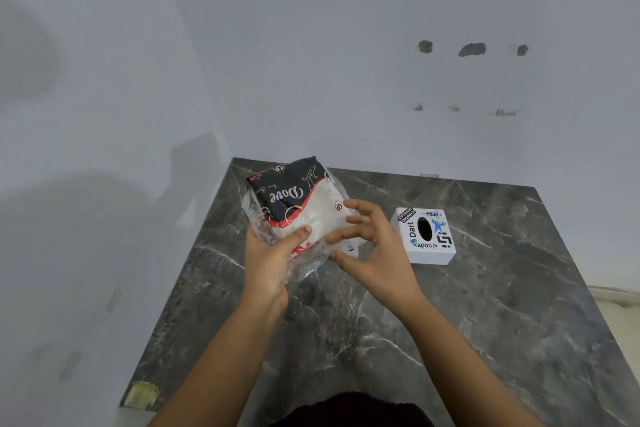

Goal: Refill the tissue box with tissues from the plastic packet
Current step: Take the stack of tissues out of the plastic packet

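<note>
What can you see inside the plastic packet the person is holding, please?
Inside the plastic packet a stack of white tissues shows through the clear part. The black printed part and the left hand hide the rest.

Packet (294,204): clear plastic, black and red print reading "Dove", crinkled, part-filled with white tissues (322,222); held tilted above the table, its loose open end toward 6 o'clock. Box (427,236): white cube with stickers, dark oval slot on top; upright on the table, at 3 o'clock of the packet, apart from it.
</note>
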